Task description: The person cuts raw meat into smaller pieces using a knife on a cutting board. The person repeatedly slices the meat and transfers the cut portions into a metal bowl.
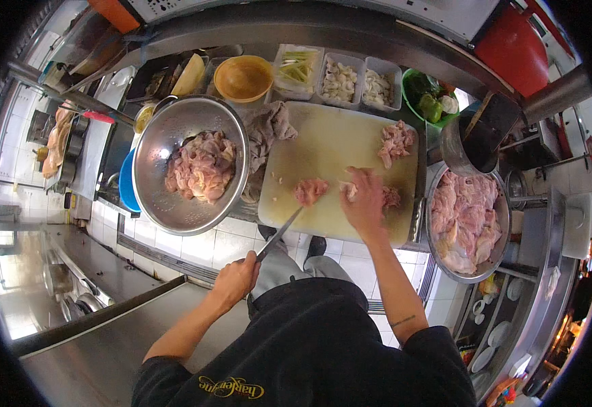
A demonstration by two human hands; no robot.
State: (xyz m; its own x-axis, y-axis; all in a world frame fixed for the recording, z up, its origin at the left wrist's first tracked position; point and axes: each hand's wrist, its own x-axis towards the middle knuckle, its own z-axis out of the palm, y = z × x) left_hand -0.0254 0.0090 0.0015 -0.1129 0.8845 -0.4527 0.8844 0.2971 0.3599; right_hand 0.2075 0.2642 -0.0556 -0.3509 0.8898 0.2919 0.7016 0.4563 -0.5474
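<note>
My left hand (238, 279) grips a kitchen knife (281, 233) by its handle. The blade slants up to the right, and its tip reaches the near edge of a raw meat piece (311, 192) on the cutting board (321, 132). Over the board's right half, my right hand (364, 201) is blurred. A pale scrap of meat (348, 190) shows at its fingers; whether they hold it I cannot tell. Partly hidden behind that hand lies a small heap of reddish meat (391, 197). Cut meat strips (395, 142) are piled at the board's far right corner.
Left of the board stands a steel colander (194, 114) of raw meat, with a crumpled cloth (270, 127) between. A steel bowl (502, 244) of larger meat pieces is at right. Behind are vegetable tubs (298, 91), a yellow bowl (243, 76) and a green bowl (441, 119).
</note>
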